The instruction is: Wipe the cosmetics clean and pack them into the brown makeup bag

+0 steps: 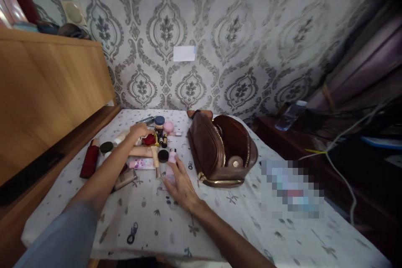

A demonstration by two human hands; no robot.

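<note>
My left hand reaches over a cluster of cosmetics, its fingers curled down; what they hold, if anything, I cannot make out. Close to it are a red round item, small gold-and-black tubes, a pink round container and a blue-lidded jar. My right hand has thumb and fingers around a pale pink bottle lying on the cloth. Beside that bottle sit a black-lidded jar, a beige tube and a floral tube.
An open brown leather bag stands right of the cosmetics on a patterned white cloth. At left lie a dark red case and a foundation-coloured bottle. A wooden panel borders the left; a clear plastic bottle lies at right.
</note>
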